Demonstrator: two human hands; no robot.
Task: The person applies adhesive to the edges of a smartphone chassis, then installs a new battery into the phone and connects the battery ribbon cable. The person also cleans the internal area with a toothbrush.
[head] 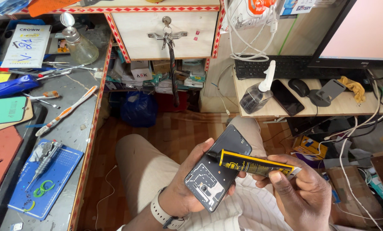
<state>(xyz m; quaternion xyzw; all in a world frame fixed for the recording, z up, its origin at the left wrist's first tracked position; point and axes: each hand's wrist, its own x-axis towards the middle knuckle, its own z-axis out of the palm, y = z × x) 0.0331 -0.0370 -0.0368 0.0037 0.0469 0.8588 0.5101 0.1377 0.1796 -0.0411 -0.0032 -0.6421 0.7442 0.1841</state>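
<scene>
Black and yellow, the glue tube [256, 164] lies pinched in the right hand [304, 192], fingers closed round its flattened rear end so that a squeeze there would push the contents forward, while its dark nozzle rests against the edge of the opened phone [217, 169]. That phone, its back cover off and its inner frame and camera opening facing up, sits tilted in the left hand [189, 188], which is clamped on it from below, thumb on the near side and fingers wrapped behind; held so, the rim is turned toward the nozzle and steadied above the person's lap. A pale watch strap [159, 210] circles the left wrist. Well apart on the grey workbench [78, 128] to the left lie an orange-and-white toothbrush [65, 111], a blue cutting mat [46, 179] with a metal tool on it, and a glass dispenser bottle [78, 42]. On the wooden shelf [345, 107] to the right stand a pump bottle [257, 92], a second dark phone [285, 97] and a mouse [299, 87], all within reach but untouched.
</scene>
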